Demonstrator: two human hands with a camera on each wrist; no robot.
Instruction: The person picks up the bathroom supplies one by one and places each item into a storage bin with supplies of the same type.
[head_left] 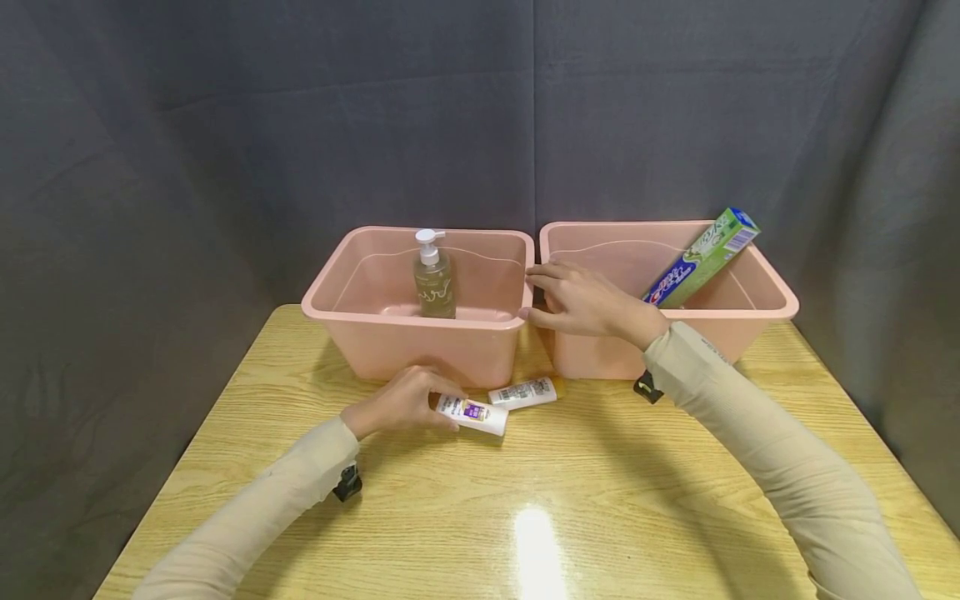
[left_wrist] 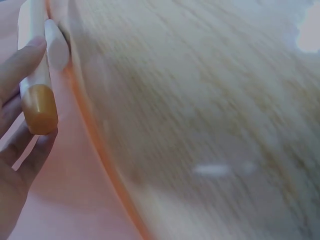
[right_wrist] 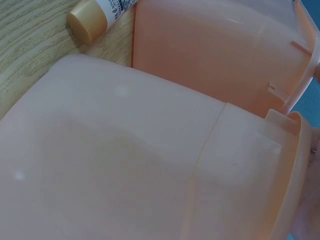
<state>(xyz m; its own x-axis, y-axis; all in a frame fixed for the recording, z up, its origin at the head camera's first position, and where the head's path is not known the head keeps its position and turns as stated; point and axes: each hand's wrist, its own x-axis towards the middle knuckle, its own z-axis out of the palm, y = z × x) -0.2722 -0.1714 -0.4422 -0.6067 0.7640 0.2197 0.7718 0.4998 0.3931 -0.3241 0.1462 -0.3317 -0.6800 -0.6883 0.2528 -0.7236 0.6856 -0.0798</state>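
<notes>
In the head view my left hand (head_left: 412, 400) holds a white bottle (head_left: 487, 419) with a purple label by its left end, low over the table. Its gold cap (left_wrist: 41, 112) shows between thumb and fingers in the left wrist view. A second white bottle (head_left: 522, 392) lies just behind it, printed with small text and a barcode. My right hand (head_left: 581, 300) reaches over the gap between two pink bins, fingers extended, fingertips at the right rim of the left bin (head_left: 412, 321). In the right wrist view only bits of that hand show at the edge.
A pump bottle (head_left: 435, 283) with a white top stands in the left bin. In the right bin (head_left: 637, 346) a green and blue toothpaste box (head_left: 701, 258) leans up past the rim. Both bins stand at the back of the wooden table (head_left: 420, 517), before a grey curtain (head_left: 450, 125).
</notes>
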